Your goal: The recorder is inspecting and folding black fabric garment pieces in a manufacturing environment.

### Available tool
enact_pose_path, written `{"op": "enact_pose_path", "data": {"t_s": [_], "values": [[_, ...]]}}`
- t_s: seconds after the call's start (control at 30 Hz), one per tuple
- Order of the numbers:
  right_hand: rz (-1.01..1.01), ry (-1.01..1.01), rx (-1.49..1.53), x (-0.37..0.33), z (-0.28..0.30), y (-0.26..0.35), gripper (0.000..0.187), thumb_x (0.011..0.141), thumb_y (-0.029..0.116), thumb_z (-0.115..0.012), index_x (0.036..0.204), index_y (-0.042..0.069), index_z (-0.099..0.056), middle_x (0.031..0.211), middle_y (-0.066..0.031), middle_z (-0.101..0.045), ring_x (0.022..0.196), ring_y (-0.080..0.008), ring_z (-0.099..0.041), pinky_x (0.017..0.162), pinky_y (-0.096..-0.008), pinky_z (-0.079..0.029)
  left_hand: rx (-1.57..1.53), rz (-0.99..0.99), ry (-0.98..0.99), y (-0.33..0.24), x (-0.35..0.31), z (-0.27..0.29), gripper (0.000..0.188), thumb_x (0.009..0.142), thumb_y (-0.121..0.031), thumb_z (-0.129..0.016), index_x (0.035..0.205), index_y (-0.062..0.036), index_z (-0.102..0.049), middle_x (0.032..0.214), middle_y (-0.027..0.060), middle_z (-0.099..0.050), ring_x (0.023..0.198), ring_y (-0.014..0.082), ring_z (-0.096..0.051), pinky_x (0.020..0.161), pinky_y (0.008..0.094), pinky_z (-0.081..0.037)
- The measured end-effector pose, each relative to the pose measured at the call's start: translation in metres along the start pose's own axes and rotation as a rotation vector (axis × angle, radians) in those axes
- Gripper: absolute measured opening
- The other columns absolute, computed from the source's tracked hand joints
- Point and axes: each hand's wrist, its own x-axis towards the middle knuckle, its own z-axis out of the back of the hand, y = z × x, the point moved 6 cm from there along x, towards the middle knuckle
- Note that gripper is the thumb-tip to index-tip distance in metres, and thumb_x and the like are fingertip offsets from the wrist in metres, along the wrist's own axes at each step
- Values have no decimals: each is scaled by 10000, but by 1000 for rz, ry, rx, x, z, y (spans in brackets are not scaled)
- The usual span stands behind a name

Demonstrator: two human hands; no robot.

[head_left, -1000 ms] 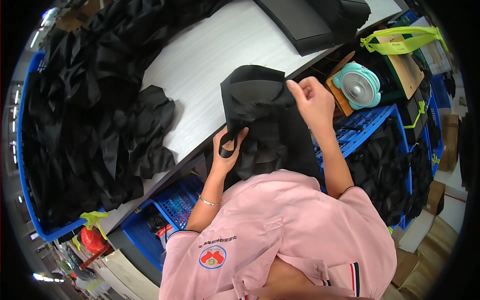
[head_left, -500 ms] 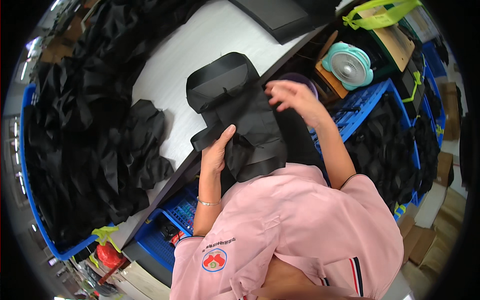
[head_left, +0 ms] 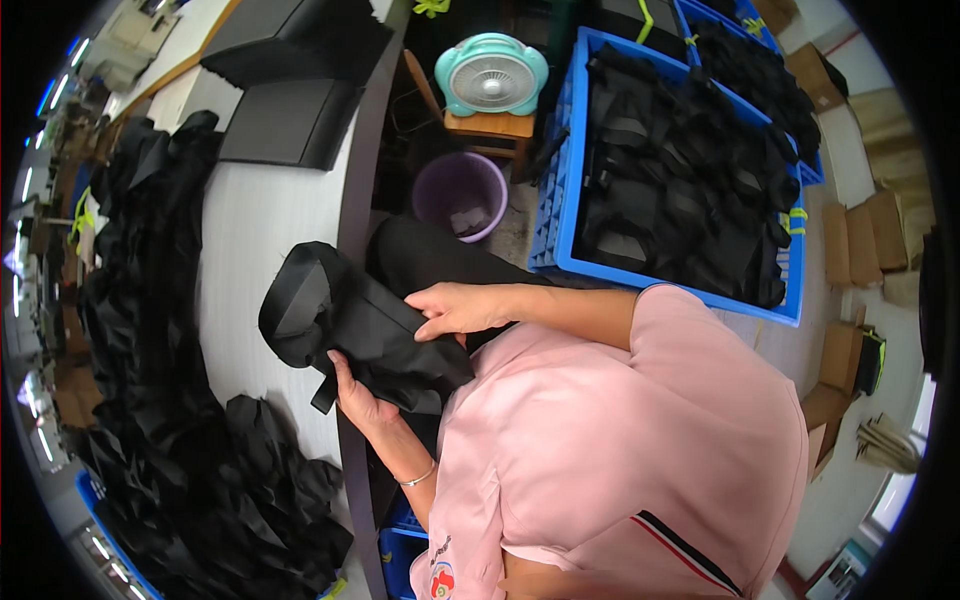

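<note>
We hold one black fabric piece [head_left: 355, 325] over the desk's [head_left: 255, 250] near edge. Our left hand [head_left: 362, 398] cups it from below, grip closed on its lower part; our right hand [head_left: 452, 308] pinches its upper edge, fingers shut on the cloth. One long heap of black pieces [head_left: 150, 400] lines the desk's far edge. Beyond the desk stand one purple bucket [head_left: 460, 192], one teal fan [head_left: 491, 72] and two blue crates [head_left: 570, 150] of black pieces
</note>
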Motion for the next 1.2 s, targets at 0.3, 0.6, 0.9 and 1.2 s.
{"op": "enact_pose_path", "data": {"t_s": [0.3, 0.6, 0.9, 1.2], "values": [[384, -980, 192, -151, 159, -93, 298, 1054, 97, -482, 1287, 23, -651, 1245, -60, -673, 1127, -157, -634, 1020, -312, -494, 618, -182, 329, 24, -23, -68, 688, 1017, -263, -617, 1571, -42, -273, 1485, 190, -485, 1262, 324, -594, 941, 394, -556], [303, -1548, 575, -444, 205, -282, 350, 1002, 249, -589, 1279, 52, -673, 1064, -77, -731, 910, -165, -702, 807, -314, -573, 641, -88, 180, 32, -12, -22, 484, 1005, -235, -642, 1409, 2, -517, 1366, 150, -602, 1137, 241, -665, 858, 342, -586], [-994, -1751, -1192, -397, 248, -203, 323, 962, 146, -555, 1282, 127, -593, 1239, -134, -577, 1005, -368, -682, 796, -516, -562, 488, -199, 27, 1, -22, 22, 447, 986, -249, -665, 1328, 26, -581, 1315, 153, -630, 1115, 231, -667, 862, 334, -581], [487, -890, -1106, -26, 111, 9, 230, 944, 19, -571, 1163, 29, -643, 1140, -165, -611, 1051, -370, -618, 921, -407, -497, 980, -1169, -710, -143, -54, 64, 332, 872, -40, -732, 1198, -22, -673, 1209, 97, -683, 1186, 226, -597, 1022, 372, -455]]}}
